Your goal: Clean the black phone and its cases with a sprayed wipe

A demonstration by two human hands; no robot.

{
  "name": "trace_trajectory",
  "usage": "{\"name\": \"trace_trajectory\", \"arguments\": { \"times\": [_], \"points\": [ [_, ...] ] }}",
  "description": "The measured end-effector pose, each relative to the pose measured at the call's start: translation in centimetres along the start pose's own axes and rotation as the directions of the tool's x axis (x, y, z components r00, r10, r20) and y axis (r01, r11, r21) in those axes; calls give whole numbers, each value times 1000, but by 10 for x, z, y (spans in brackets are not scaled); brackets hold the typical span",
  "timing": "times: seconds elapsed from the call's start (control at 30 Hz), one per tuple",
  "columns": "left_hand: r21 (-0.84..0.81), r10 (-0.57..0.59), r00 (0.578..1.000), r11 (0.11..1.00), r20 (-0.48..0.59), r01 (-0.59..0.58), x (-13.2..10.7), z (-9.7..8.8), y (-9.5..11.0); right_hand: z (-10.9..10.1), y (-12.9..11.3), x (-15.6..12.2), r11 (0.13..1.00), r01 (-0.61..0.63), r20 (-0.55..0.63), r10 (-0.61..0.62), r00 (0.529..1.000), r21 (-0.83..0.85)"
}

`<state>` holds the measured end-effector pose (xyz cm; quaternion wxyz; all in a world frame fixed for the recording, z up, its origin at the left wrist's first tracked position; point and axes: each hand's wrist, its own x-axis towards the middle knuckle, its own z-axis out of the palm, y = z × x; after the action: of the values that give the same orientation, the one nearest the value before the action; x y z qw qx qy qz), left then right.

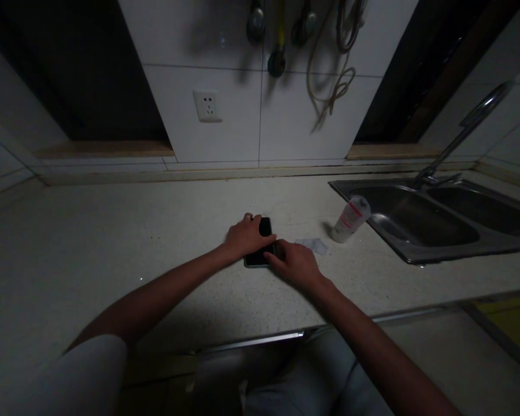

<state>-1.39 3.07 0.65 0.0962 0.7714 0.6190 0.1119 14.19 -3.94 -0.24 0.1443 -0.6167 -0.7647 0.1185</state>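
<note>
Fingers of your left hand (245,237) spread across dark-screened smartphone (255,259), thumb apart. Your right hand (300,263): thumb and forefinger narrow at phone's right edge, cannot tell if pinching. Phone flat on countertop (186,216) beneath fingers. Plastic cup (349,221) well right.

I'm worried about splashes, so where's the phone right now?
In the head view, the phone lies on the counter near the middle, partly under the left hand, with the right hand at its right edge.
</note>
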Motion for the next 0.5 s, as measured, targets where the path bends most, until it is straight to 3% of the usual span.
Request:
{"name": "trace_trajectory", "arguments": {
  "times": [0.2, 0.37, 0.5],
  "points": [
    [3, 76, 995, 997, -57, -76, -4, 9, -8, 2, 5, 5, 1000, 23, -2, -23, 1000, -15],
    [-217, 115, 954, 960, -278, -179, 9, 13, -35, -4, 30, 10, 985, -118, -143, 136, 980, 126],
    [-292, -9, 965, 954, -262, -70, 15, 9, -54, -11, 45, 10, 972, -192, -174, 214, 961, 134]
  ]
}}
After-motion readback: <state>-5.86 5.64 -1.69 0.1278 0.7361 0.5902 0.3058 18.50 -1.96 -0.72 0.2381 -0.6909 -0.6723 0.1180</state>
